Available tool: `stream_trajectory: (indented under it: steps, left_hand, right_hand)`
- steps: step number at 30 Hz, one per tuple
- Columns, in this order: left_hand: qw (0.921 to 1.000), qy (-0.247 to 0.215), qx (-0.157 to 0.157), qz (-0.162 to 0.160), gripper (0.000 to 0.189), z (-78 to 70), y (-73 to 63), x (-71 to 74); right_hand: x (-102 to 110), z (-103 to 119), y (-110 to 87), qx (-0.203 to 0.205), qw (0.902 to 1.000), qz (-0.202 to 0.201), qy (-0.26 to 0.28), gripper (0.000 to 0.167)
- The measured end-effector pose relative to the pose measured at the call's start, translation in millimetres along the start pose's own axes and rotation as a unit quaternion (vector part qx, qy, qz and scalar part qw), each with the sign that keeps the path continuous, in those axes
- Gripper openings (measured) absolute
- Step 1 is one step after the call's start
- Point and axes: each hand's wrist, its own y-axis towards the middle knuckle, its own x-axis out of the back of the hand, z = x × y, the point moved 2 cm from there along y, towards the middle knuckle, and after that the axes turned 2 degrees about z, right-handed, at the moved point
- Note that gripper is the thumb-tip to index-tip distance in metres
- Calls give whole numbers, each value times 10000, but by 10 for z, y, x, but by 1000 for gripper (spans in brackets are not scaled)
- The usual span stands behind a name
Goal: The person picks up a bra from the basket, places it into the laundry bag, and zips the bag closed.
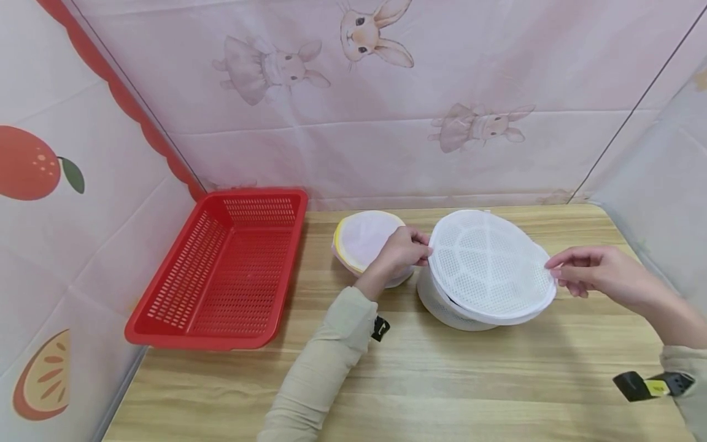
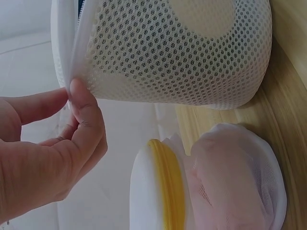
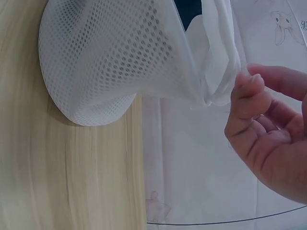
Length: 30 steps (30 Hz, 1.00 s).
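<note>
A white round mesh laundry bag [image 1: 486, 264] stands on the table, its mesh lid tilted over the body with a gap along the near side. My left hand [image 1: 400, 252] pinches the rim at the bag's left edge between thumb and index finger. On the opposite side, my right hand [image 1: 604, 276] pinches the lid's edge [image 3: 225, 57]. Through the opening in the right wrist view, something dark [image 3: 189, 12] shows inside; its kind is hidden. Beside my left hand sits a smaller pinkish mesh bag [image 1: 364, 239] with a yellow zipper band [image 2: 168, 187].
A red slotted plastic basket [image 1: 212, 341] stands on the left of the wooden table [image 1: 442, 380], with nothing visible in it. Fabric walls printed with rabbits [image 1: 375, 34] and fruit [image 1: 30, 162] enclose the back and sides.
</note>
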Motion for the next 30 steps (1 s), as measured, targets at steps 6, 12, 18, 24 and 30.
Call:
stream_trajectory:
  steps: [6, 12, 18, 24, 30]
  left_hand:
    - [9991, 399, -41, 155, 8, 0, -27, 24]
    - [9981, 541, -168, 251, 10, 14, -38, 43]
    - [9972, 629, -286, 280, 10, 43, -28, 56]
    - [9969, 640, -330, 325, 10, 55, -25, 60]
    - [9962, 716, -305, 392, 10, 55, -37, 65]
  right_hand:
    - [68, 21, 103, -170, 9998, -37, -84, 14]
    - [155, 57, 206, -219, 9996, -188, -2, 6]
    - [181, 63, 317, -381, 9990, -248, -29, 6]
    - [114, 13, 380, -116, 9998, -173, -31, 19]
    - [42, -11, 398, -145, 9994, -83, -298, 27]
